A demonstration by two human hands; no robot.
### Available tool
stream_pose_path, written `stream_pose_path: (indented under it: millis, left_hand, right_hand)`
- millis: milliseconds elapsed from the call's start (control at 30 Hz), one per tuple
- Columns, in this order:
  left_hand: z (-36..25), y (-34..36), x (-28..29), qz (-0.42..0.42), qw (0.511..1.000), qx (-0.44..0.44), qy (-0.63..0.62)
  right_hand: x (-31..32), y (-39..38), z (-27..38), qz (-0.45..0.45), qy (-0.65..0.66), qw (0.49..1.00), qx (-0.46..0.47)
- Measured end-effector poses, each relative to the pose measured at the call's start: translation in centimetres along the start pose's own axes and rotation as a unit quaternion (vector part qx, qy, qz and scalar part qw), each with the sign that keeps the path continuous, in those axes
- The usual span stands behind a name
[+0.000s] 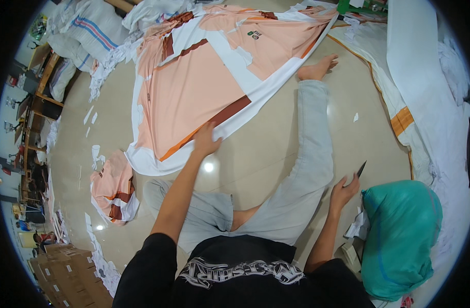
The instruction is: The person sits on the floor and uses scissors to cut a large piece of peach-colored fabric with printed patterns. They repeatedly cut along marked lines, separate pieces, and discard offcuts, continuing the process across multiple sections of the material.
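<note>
A large sheet of peach printed fabric (194, 97) with white borders and brown and orange bands lies spread on the floor in front of me. My left hand (207, 140) is at its near edge, beside the orange and brown band. The fingers look closed on the cloth there, though they partly hide the grip. Out to the right, my right hand (344, 191) is closed around a dark tool with a pointed blade (362, 168). Its handle is hidden in the palm, so I cannot tell whether it is scissors or a knife. This hand is apart from the fabric.
My legs stretch over the tiled floor (266, 154). A crumpled peach bundle (113, 187) lies left, a stuffed green sack (402, 238) right. White sacks (94, 31) stand far left, cardboard boxes (68, 277) near left. White cloth (417, 66) hangs along the right; scraps dot the floor.
</note>
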State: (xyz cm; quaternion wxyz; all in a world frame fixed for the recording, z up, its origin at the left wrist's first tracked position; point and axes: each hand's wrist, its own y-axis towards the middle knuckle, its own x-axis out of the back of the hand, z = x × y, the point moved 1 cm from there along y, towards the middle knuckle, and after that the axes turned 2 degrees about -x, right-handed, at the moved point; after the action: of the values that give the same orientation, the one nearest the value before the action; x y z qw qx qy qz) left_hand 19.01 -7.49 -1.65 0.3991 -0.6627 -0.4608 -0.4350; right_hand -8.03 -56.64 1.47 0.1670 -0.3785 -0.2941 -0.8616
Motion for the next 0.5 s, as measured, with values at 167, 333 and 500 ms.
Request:
stream_pose_path:
  millis: [167, 333, 500]
  left_hand:
    - [-12.8, 7.3, -1.0, -0.033, 0.992, -0.087, 0.088]
    - [-14.8, 10.6, -3.9, -0.022, 0.995, -0.009, 0.093]
    - [-15.4, 9.7, -6.4, -0.098, 0.991, -0.044, 0.083]
  right_hand:
    - [0.5, -7.4, -6.9, 0.027, -0.082, 0.996, 0.002]
    - [1.2, -2.0, -4.4, 0.211, -0.113, 0.964, -0.117]
    - [1.2, 4.5, -6.2, 0.35, -0.075, 0.906, -0.225]
